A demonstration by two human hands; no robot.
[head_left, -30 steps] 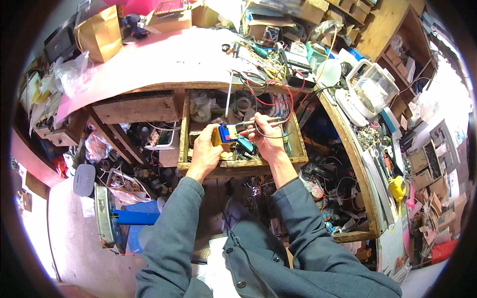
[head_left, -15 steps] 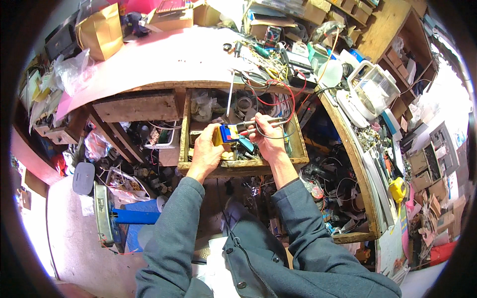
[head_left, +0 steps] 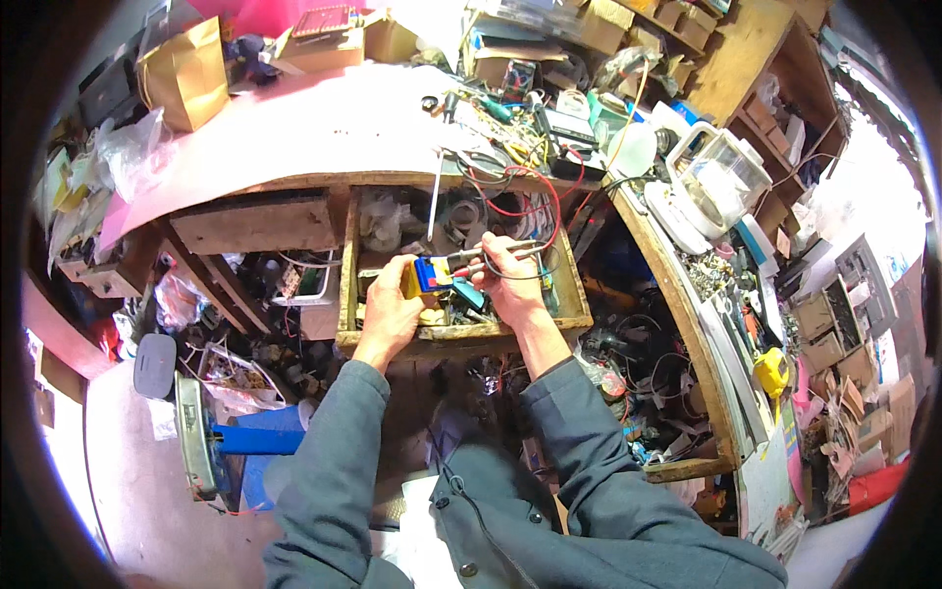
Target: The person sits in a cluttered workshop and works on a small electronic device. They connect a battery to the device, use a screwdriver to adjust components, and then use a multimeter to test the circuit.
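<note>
Over an open wooden drawer (head_left: 461, 332) full of small parts, my left hand (head_left: 391, 309) is closed on a small blue-and-yellow component (head_left: 430, 276). My right hand (head_left: 512, 290) grips a pair of test probes (head_left: 520, 248) with red and black leads, their metal ends pointing at the component; whether the tips touch it is too small to tell. The red lead (head_left: 553, 221) loops up from the probes toward the cluttered bench top. Below the hands, a teal object (head_left: 473, 293) and other items lie in the drawer.
Behind the drawer, a pink-sheeted bench (head_left: 275, 128) carries bags and tools. A clear plastic appliance (head_left: 716, 177) and a yellow object (head_left: 770, 371) sit on the cluttered right side. A blue post (head_left: 255, 441) with a metal plate stands lower left. Wires and parts crowd the space below.
The whole view has shifted slightly, hands and drawer appearing a little further left and lower. My grips and the probes' position relative to the component look much the same.
</note>
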